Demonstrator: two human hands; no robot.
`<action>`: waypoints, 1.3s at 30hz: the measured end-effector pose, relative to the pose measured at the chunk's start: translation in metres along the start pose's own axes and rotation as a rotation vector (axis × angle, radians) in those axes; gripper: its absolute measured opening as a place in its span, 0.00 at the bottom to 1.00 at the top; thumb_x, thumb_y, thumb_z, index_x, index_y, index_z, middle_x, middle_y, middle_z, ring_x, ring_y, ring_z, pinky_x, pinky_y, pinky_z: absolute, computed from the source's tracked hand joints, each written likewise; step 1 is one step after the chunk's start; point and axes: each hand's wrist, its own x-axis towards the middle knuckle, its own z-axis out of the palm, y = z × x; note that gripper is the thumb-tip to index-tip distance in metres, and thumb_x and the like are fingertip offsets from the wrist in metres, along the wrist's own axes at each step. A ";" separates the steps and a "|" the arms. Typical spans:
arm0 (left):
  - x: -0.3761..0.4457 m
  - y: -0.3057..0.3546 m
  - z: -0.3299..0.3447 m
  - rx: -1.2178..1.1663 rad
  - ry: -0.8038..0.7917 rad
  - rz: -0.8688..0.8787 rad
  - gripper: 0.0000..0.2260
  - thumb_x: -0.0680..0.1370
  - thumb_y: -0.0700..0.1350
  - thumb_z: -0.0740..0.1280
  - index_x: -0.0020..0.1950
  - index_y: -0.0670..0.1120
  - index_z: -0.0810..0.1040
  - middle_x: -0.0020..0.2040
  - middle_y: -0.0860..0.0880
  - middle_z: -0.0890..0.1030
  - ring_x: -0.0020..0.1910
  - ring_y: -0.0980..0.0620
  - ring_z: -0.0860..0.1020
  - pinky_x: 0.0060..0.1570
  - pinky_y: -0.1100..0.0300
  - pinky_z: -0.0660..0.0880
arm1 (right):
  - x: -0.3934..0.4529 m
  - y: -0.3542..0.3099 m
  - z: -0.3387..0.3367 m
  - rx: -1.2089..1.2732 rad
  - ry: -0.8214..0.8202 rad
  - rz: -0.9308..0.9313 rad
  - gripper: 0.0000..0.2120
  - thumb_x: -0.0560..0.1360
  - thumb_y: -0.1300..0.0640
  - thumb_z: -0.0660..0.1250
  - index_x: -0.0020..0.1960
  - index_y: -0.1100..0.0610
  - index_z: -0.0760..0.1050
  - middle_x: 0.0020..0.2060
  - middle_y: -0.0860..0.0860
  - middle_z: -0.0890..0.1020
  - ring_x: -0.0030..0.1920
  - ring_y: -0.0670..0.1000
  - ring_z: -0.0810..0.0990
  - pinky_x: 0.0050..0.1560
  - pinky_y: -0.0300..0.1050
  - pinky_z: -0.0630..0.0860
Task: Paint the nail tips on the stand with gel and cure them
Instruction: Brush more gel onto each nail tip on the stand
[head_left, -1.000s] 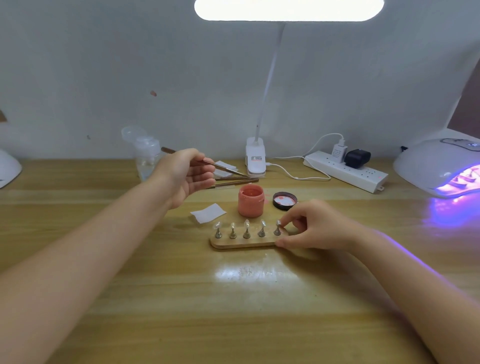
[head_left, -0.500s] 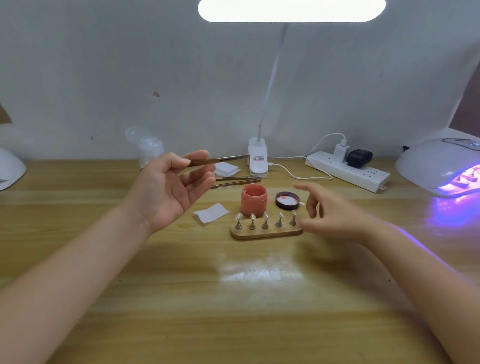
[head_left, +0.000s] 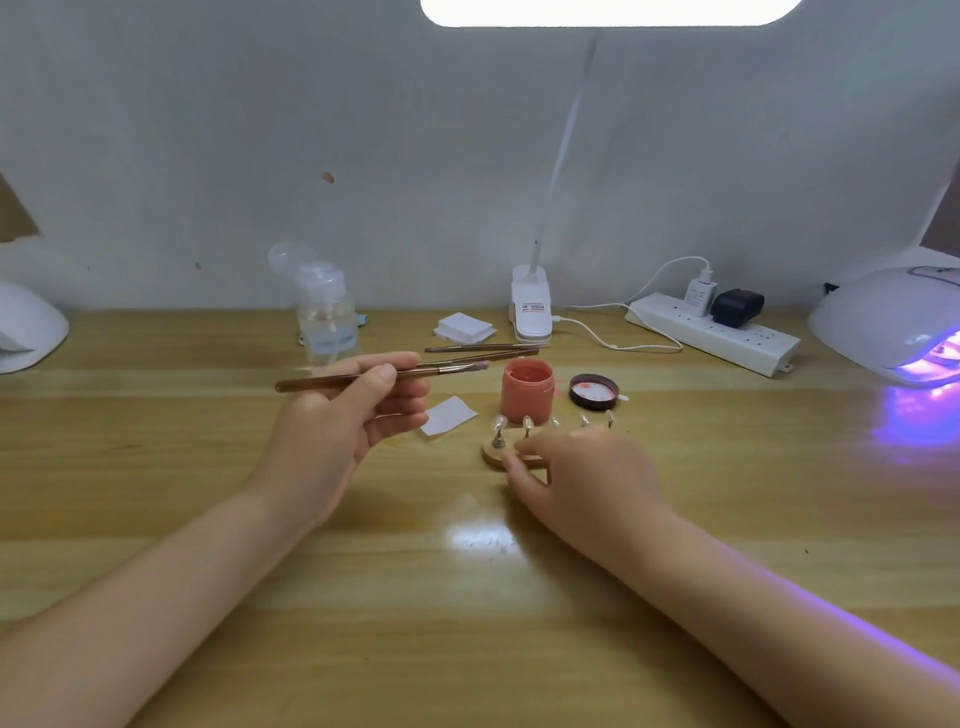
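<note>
Your left hand pinches a brush, raised.
Your right hand grips the nail stand beneath it.

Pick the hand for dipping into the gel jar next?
Left. The left hand already grips the brush, bristles pointing at the open gel jar. The right hand rests on the stand.

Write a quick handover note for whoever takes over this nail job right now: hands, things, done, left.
Left hand holds the brush level above the table, bristles toward the open gel jar. Right hand grips the wooden stand by its front edge. The nail tips look unpainted. The jar's lid lies beside it. The curing lamp glows at far right. Left: paint and cure.
</note>
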 end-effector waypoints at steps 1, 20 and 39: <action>-0.002 -0.001 0.001 0.024 0.017 0.020 0.13 0.82 0.35 0.59 0.51 0.41 0.83 0.43 0.42 0.85 0.43 0.48 0.83 0.41 0.60 0.80 | 0.000 -0.001 0.003 -0.010 0.016 0.015 0.16 0.78 0.42 0.56 0.48 0.48 0.80 0.38 0.48 0.82 0.42 0.51 0.79 0.34 0.43 0.67; -0.028 -0.009 0.020 0.165 0.059 0.185 0.03 0.75 0.44 0.71 0.48 0.48 0.83 0.42 0.47 0.86 0.40 0.51 0.84 0.43 0.62 0.80 | 0.016 -0.005 0.015 0.012 -0.034 0.048 0.18 0.81 0.42 0.55 0.52 0.48 0.81 0.42 0.48 0.83 0.46 0.52 0.79 0.35 0.44 0.66; -0.049 -0.006 0.023 0.398 -0.124 0.295 0.11 0.74 0.45 0.67 0.55 0.49 0.81 0.48 0.49 0.85 0.50 0.57 0.83 0.50 0.67 0.76 | 0.003 0.010 0.004 0.771 0.170 0.163 0.03 0.72 0.58 0.73 0.41 0.51 0.83 0.32 0.40 0.82 0.29 0.42 0.75 0.37 0.38 0.73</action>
